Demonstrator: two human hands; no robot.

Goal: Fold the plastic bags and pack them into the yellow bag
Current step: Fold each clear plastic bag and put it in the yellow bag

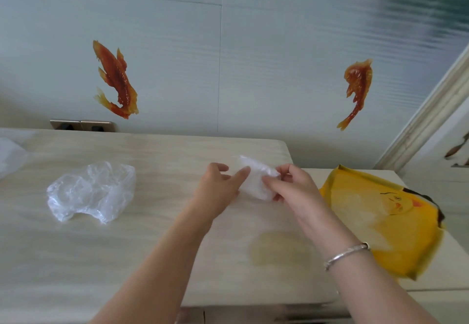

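Note:
A small folded clear plastic bag [255,180] is held above the table between both hands. My left hand [218,189] pinches its left side with thumb and fingers. My right hand [291,186] pinches its right edge. A crumpled clear plastic bag [91,190] lies loose on the table at the left. The yellow bag [385,219] with a cartoon face lies flat at the right, across the table's right edge and a lower surface.
The light wood table [152,247] runs up to a wall with two orange fish stickers [115,79]. Wall sockets [81,125] sit at the table's back left. Part of another clear bag [10,156] shows at the far left edge.

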